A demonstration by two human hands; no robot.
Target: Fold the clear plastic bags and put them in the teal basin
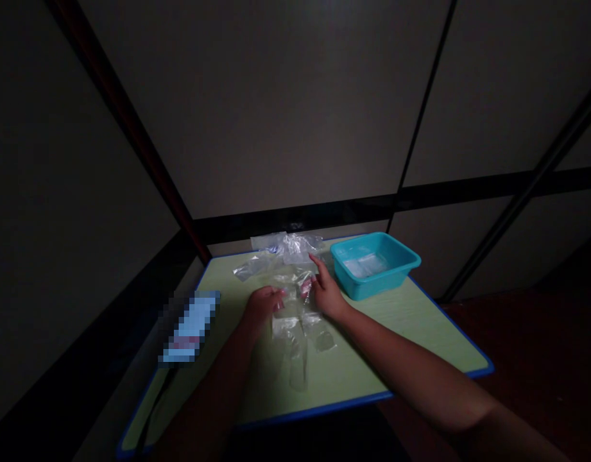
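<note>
A clear plastic piece (291, 328) spans the gap between both hands, over the pale green surface (350, 377). The left hand (262, 307) pinches its left side; the right hand (326, 295), forefinger extended, touches its right side, though dimness hides whether it grips. More crumpled plastic (295, 247) lies just beyond.

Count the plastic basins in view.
1: a turquoise basin, at the far right of the table, to the right of the clear plastic. No other shows; below the table it is too dark to rule one out.
</note>
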